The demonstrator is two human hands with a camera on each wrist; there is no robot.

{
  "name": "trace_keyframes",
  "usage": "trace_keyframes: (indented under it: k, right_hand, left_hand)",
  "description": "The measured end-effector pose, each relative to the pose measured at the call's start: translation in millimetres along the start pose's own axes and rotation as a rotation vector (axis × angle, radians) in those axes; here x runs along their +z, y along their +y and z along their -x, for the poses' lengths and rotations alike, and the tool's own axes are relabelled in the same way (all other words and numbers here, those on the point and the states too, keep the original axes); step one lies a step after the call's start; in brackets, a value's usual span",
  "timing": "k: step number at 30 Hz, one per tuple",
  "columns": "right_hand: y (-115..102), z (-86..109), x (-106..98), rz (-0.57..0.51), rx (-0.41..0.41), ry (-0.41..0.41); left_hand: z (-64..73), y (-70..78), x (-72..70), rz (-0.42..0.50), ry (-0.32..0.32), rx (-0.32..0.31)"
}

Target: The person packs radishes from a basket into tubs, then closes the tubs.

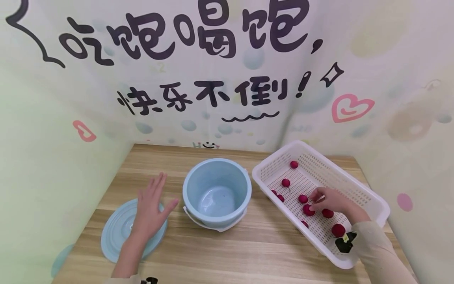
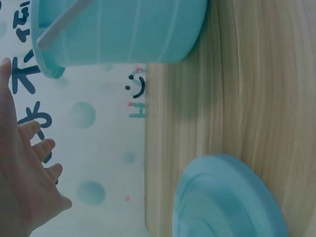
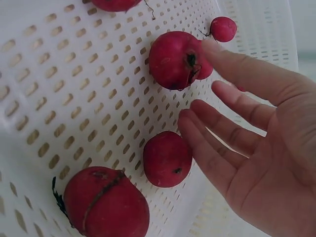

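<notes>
My right hand (image 1: 328,200) reaches down into the white perforated basket (image 1: 370,201), fingers loosely bent. In the right wrist view its thumb tip overlaps the edge of a round red radish (image 3: 174,60), and the lower fingertips are right beside another radish (image 3: 168,159). Nothing is enclosed by those fingers. My left hand (image 1: 150,209) is held over the light blue lid (image 1: 115,232), its fingers extended and thumb spread. The light blue bucket (image 1: 216,221) stands to the right of that hand, its inside showing no contents.
Several more radishes, such as one by the far end (image 1: 294,164), lie scattered over the basket floor. The bucket's white handle (image 1: 198,223) hangs down its front side. Behind the wooden table (image 1: 241,256) rises a printed backdrop (image 1: 213,130).
</notes>
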State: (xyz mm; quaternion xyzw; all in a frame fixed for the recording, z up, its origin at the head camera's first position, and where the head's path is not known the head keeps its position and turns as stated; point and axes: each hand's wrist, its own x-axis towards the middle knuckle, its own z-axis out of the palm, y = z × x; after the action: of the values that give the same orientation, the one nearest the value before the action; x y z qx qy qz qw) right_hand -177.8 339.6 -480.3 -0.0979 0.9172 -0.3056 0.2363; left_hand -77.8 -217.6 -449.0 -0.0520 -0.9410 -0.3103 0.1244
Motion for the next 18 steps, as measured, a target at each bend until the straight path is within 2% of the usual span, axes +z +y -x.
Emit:
trace_keyframes:
  k: [7, 11, 15, 18]
  right_hand:
    - [4.4, -1.7, 3.0, -0.015, -0.012, -0.055]
    - [7.1, -3.6, 3.5, -0.011, -0.039, -0.067]
    - [7.9, -5.1, 4.8, -0.019, -0.046, -0.069]
    - [7.8, -6.3, 6.3, -0.032, -0.056, -0.071]
  left_hand:
    - [9.6, 17.2, 8.2, 0.135, 0.034, 0.044]
    - [15.2, 25.6, 17.6, 0.2, 0.074, 0.097]
    - [21.4, 37.4, 28.0, 0.311, 0.111, 0.155]
    - [26.1, 47.8, 33.7, 0.378, 0.113, 0.151]
